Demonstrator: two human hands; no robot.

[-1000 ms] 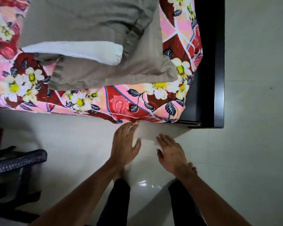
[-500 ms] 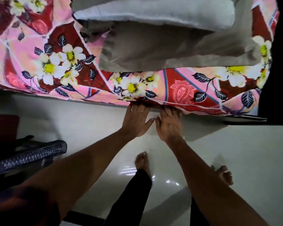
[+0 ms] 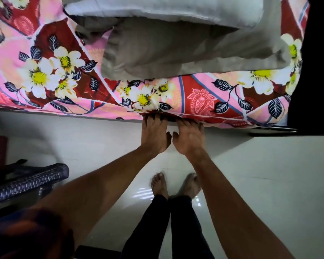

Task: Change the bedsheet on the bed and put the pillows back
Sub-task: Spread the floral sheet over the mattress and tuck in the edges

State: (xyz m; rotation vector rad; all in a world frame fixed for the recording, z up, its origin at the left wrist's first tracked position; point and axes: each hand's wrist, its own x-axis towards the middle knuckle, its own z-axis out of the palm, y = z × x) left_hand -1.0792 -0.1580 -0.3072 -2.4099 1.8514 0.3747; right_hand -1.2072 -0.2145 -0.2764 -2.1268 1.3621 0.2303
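Observation:
A pink and red floral bedsheet (image 3: pixel 67 75) covers the mattress and hangs over its side. A grey pillow (image 3: pixel 176 51) lies near the bed's edge, and a white pillow (image 3: pixel 157 10) rests on top of it. My left hand (image 3: pixel 154 135) and my right hand (image 3: pixel 188 136) sit side by side at the sheet's lower edge. Their fingertips are hidden under the sheet, where it meets the bed's side. Both thumbs stick out and nearly touch each other.
The black bed frame (image 3: pixel 314 71) runs down the right side, its corner jutting out over the pale tiled floor (image 3: pixel 269 174). A dark woven chair (image 3: pixel 24 182) stands at the left. My bare feet (image 3: pixel 176 186) are on the floor below the hands.
Both hands have moved forward from above the floor to the sheet's lower edge, and their fingertips are now under it. My head has come closer to the bed.

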